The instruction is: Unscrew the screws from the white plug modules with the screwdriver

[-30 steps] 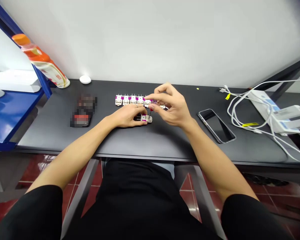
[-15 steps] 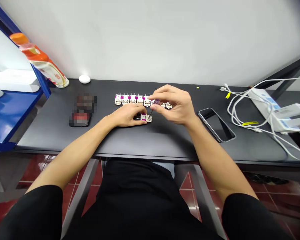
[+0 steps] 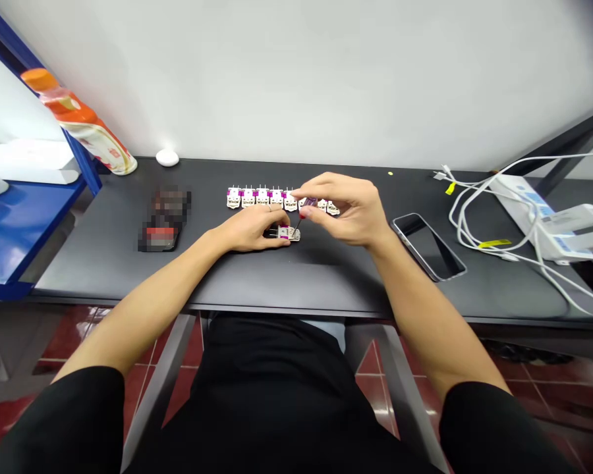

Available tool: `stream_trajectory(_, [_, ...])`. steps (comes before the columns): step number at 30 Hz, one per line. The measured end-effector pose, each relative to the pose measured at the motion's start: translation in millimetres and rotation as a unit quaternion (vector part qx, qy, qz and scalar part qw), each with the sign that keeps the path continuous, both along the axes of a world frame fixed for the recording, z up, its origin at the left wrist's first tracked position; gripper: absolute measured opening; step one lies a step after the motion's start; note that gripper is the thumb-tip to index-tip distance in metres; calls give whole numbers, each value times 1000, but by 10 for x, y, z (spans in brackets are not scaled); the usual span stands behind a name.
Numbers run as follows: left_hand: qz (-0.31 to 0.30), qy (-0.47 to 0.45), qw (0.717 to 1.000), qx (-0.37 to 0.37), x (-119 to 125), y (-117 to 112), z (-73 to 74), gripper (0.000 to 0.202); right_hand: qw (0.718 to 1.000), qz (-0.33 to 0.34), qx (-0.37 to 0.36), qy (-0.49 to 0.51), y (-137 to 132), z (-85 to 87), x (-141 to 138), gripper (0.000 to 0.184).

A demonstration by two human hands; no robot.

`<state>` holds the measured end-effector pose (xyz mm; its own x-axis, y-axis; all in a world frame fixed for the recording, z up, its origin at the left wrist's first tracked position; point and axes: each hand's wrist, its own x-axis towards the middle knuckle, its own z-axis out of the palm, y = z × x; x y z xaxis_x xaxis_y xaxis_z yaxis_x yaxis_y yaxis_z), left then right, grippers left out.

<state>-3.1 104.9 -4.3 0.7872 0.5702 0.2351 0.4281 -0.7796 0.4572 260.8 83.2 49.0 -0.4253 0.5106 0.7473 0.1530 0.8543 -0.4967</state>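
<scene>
- The white-and-purple plug insert [image 3: 290,233] lies flat on the black desk [image 3: 286,283], gripped at its left part, its pins pointing in under the palm and its right end sticking out past the fingertips.
- Left hand [image 3: 252,228], just left of the plug insert: thumb and fingers pinch it from near and far sides.
- Right hand [image 3: 348,207], above and to the right of the plug insert: thumb and fingers pinch the purple-and-red handle of a small screwdriver [image 3: 310,204], whose slanting shaft runs down to the insert's right end.
- Beyond the plug insert, a row of similar plug inserts [image 3: 262,196] stands side by side, partly behind the right hand.
- Writing: the label on the orange-capped bottle [image 3: 99,139], far left of the plug insert, is too small to read, as is the blue print on the white power strip [image 3: 516,192], far right. A pixelated dark item [image 3: 164,220] to the left is obscured.
- Right of the plug insert: a smartphone [image 3: 429,247], then looped white cables [image 3: 457,220] with yellow tags.
- Beyond it rises a pale wall [image 3: 277,79]; red floor tiles [image 3: 375,388] show below, nearer the person.
</scene>
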Motion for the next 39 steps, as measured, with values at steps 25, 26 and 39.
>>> stream_trajectory(25, [4, 5, 999, -36, 7, -8, 18, 36, 961, -157, 81, -212, -12, -79, 0, 19])
stream_trajectory(26, [5, 5, 999, -40, 8, -6, 20, 37, 959, -159, 79, -223, -21, -76, 5, 17])
stream_trajectory(39, [12, 7, 999, -50, 10, -14, 49, 38, 955, -140, 68, -251, -45, -24, 54, 24])
